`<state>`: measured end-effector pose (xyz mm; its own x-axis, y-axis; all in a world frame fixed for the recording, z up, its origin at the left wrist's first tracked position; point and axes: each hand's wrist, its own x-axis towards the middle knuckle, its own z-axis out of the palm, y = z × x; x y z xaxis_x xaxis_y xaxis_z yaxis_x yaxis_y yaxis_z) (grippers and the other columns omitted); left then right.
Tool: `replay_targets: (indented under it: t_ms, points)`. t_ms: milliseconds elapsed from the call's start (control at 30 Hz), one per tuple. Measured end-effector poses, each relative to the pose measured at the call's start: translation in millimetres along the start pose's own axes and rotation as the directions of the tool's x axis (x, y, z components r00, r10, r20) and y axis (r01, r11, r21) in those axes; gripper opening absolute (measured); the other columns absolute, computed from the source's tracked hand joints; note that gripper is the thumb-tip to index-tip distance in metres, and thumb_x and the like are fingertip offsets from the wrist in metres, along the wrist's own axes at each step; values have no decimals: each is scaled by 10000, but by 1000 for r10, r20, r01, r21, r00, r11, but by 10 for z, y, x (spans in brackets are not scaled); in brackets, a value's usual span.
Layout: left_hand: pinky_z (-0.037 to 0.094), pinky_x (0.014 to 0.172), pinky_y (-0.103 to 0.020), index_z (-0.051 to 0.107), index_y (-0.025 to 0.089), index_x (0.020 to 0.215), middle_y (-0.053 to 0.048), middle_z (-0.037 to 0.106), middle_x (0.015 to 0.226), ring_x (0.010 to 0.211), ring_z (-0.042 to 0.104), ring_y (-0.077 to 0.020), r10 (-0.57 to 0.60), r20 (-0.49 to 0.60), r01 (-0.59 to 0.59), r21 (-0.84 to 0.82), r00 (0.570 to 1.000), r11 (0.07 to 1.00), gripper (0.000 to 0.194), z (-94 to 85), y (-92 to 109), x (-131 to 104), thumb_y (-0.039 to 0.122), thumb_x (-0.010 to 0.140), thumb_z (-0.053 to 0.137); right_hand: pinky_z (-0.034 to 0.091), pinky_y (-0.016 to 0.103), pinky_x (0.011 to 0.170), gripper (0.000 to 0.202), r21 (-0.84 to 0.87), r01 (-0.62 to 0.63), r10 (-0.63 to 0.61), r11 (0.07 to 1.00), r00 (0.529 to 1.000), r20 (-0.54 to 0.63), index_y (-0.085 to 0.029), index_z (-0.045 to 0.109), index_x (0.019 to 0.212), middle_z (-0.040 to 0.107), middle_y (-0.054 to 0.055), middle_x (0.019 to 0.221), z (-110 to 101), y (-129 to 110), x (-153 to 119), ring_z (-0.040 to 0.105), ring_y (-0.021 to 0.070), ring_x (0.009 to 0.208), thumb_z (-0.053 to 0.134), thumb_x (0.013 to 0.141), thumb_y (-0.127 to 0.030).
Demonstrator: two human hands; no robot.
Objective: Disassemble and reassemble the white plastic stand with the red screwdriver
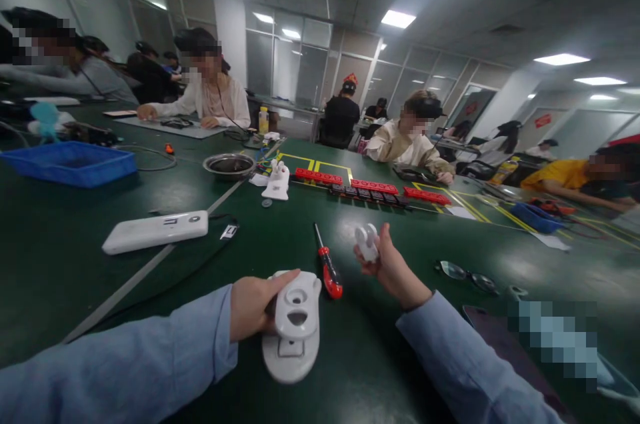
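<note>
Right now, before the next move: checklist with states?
1. Left hand holding the larger white part: ok.
2. Right hand holding the small white part: ok.
3. A hand free for the screwdriver: not ok, both occupied.
4. Glasses apart from the right sleeve: ok.
5. Loose screws in the metal bowl: cannot tell, too small to make out.

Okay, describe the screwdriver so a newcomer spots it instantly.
On the green table, look between the two hands, left and right. The screwdriver lies there, its thin metal shaft pointing away from the wearer. Unlike the white parts in both hands, it has a red and black handle.
</note>
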<state>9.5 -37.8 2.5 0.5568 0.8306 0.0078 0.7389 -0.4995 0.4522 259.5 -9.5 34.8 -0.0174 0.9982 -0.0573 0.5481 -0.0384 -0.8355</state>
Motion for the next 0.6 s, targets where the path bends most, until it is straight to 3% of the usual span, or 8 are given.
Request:
replay_targets:
  t_ms: [67,167,367,500,600]
  points:
    - [461,791,-374,334,222,1307,-91,647,993,874,613,-252,7,35,-7,5,999,1000,770,-26,5,2,456,625,605,314,197,453,532,429,0,-80,903,983,167,-176,455,940,481,4,670,222,-295,-37,417,98,523,273,779,-649]
    - [468,760,-375,325,234,1307,-78,655,951,846,620,-263,12,87,-13,8,996,1000,780,-54,-2,17,439,614,617,319,170,492,401,677,-33,-227,735,929,292,-147,517,852,511,-5,658,491,-584,-136,428,70,546,602,683,-501]
    - [467,645,-324,335,224,1291,-61,658,832,755,627,-254,50,131,-58,60,990,996,719,-52,-48,33,420,644,581,409,207,584,404,798,-174,-147,577,939,311,-173,448,834,570,-6,780,648,-524,-264,549,90,623,745,573,-261]
    - [448,618,-279,333,222,1279,-37,658,826,743,631,-229,66,91,-68,23,994,997,708,-10,-88,35,413,642,576,430,226,582,475,834,-88,-229,545,941,249,-224,395,927,534,-46,755,743,-466,-312,572,112,656,730,591,-224]
    - [437,597,-264,454,220,1168,-32,659,830,728,631,-222,71,88,-72,9,994,997,569,-1,-99,33,404,644,574,445,259,636,379,787,12,-342,616,905,253,-208,423,951,544,-21,778,800,-473,-345,575,129,720,672,671,-266]
